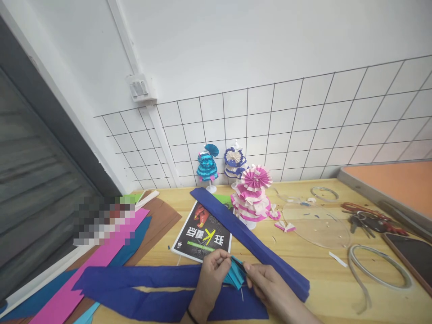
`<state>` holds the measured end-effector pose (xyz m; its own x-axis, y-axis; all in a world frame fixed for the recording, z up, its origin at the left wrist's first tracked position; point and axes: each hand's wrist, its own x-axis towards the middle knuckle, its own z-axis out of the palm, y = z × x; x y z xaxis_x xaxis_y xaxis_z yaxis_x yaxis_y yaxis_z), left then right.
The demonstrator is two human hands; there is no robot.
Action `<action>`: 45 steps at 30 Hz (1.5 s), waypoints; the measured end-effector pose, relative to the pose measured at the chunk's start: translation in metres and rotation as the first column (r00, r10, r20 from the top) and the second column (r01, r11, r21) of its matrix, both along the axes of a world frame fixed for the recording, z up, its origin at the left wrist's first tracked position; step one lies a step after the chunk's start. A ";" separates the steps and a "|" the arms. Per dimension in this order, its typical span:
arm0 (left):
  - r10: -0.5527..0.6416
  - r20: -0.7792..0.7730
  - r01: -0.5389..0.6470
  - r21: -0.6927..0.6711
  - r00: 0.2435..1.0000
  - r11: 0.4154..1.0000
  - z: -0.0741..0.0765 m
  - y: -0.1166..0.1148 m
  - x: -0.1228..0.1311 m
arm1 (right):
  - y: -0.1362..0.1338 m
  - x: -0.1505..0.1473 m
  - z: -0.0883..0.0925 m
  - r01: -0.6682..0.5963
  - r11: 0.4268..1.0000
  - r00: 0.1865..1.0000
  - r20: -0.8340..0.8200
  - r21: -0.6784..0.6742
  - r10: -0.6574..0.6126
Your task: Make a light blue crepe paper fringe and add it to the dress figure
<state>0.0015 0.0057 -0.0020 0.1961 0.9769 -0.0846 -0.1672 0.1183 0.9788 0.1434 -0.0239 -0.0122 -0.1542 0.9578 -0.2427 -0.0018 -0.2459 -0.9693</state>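
Note:
A small pleated piece of turquoise crepe paper point(234, 276) is between my two hands, low in the middle of the head view. Its left end is pinched in the fingertips of my left hand point(212, 275). On the other side, the thumb and fingers of my right hand point(265, 281) close on its dark right edge. A thin white strand hangs below the pleats. Under my hands lie dark blue paper strips point(148, 300), and another long blue strip point(256, 238) runs diagonally behind them, over part of a black printed booklet point(202, 236).
Decorated paper cones stand behind: turquoise point(207, 167), blue-white point(235, 171) and pink-white point(251, 202). Pink paper point(94, 256) and brown paper point(158, 220) lie left. At right are a clear disc point(313, 229), keys point(362, 225), coiled tubing point(381, 247) and a dark phone-like slab point(411, 254).

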 end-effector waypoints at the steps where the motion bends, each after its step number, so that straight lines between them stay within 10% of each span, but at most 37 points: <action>1: 0.002 0.004 -0.002 0.001 1.000 1.000 0.000 0.000 0.000 | 0.000 0.000 0.000 0.001 1.000 1.000 0.003 0.003 -0.001; 9: 0.010 0.078 -0.010 0.009 0.997 1.000 0.000 -0.001 -0.001 | -0.006 0.010 0.037 0.009 0.998 0.999 0.047 0.056 -0.011; 12: 0.008 0.133 -0.008 -0.002 0.991 1.000 -0.001 -0.002 -0.002 | -0.005 0.036 0.063 -0.030 0.986 0.950 0.312 0.166 -0.023; 16: -0.001 0.235 0.010 -0.034 0.972 0.999 0.001 -0.003 -0.002 | -0.003 0.091 0.066 -0.024 0.978 0.705 0.697 0.209 -0.132; 19: -0.019 0.317 0.037 -0.054 0.948 0.998 0.005 -0.004 -0.001 | -0.006 0.129 0.035 0.031 0.978 0.409 0.890 0.206 -0.200; 23: -0.035 0.415 0.073 -0.075 0.909 0.994 0.009 -0.004 -0.002 | -0.015 0.150 0.001 -0.063 0.925 0.252 0.902 0.376 -0.350; 25: -0.043 0.454 0.092 -0.087 0.890 0.992 0.010 -0.004 -0.002 | -0.020 0.141 0.002 -0.089 0.856 0.297 0.834 0.509 -0.465; 27: -0.054 0.491 0.116 -0.095 0.870 0.989 0.012 -0.005 -0.003 | -0.024 0.117 0.010 -0.030 0.835 0.516 0.724 0.549 -0.457; 31: -0.086 0.557 0.179 -0.114 0.826 0.977 0.017 -0.007 -0.007 | -0.025 0.047 0.022 0.069 0.990 0.987 0.134 0.124 -0.086; 33: -0.097 0.578 0.204 -0.124 0.811 0.971 0.018 -0.008 -0.009 | -0.023 0.018 0.022 0.022 0.976 0.954 -0.289 -0.215 -0.085; 36: -0.113 0.586 0.225 -0.123 0.802 0.966 0.016 -0.008 -0.010 | -0.021 -0.005 0.022 -0.069 0.939 0.877 -0.469 -0.336 -0.103; 45: -0.201 0.524 0.285 -0.085 0.828 0.955 0.000 -0.005 -0.007 | -0.020 -0.003 0.022 -0.118 0.943 0.819 -0.568 -0.312 -0.085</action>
